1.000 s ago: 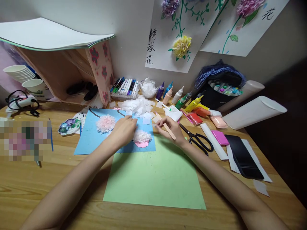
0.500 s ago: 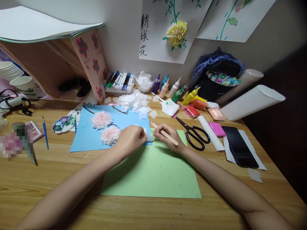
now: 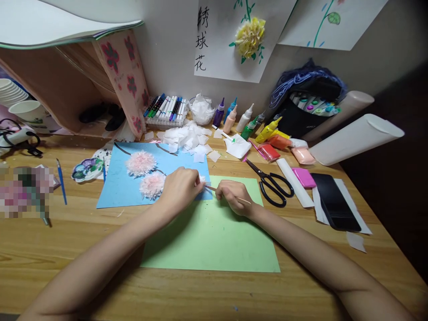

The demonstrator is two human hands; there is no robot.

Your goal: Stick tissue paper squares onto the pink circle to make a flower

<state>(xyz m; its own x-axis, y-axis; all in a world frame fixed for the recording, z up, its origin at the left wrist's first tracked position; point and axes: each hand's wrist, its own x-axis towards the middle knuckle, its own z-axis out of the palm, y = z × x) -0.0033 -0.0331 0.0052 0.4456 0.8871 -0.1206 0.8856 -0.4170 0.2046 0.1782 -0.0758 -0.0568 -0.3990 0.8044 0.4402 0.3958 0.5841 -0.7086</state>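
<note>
My left hand (image 3: 182, 187) is closed in a pinch over the right part of a blue sheet (image 3: 117, 189). A bit of thin white paper (image 3: 207, 183) shows at its fingertips. Wrapped round a flat wooden craft stick (image 3: 244, 201), my right hand (image 3: 234, 196) is closed, and the stick's tip points at the left fingertips. Two fluffy pink paper flowers, an upper one (image 3: 141, 163) and a lower one (image 3: 152, 185), sit on the blue sheet beside dark painted stems. Beneath both wrists lies a green sheet (image 3: 210, 240). My left fingers hide part of the blue sheet.
Black-handled scissors (image 3: 272, 185) and a phone (image 3: 334, 200) lie at the right. Behind are white paper squares (image 3: 185, 136), several paint bottles (image 3: 245, 118) and a marker tray (image 3: 166, 111). A paint palette (image 3: 87, 169) and a paintbrush (image 3: 61, 182) are at the left.
My right hand has turned the stick, so its tip now reaches the left fingertips and its edge faces me. My left hand has shifted slightly. The view has tilted down a little.
</note>
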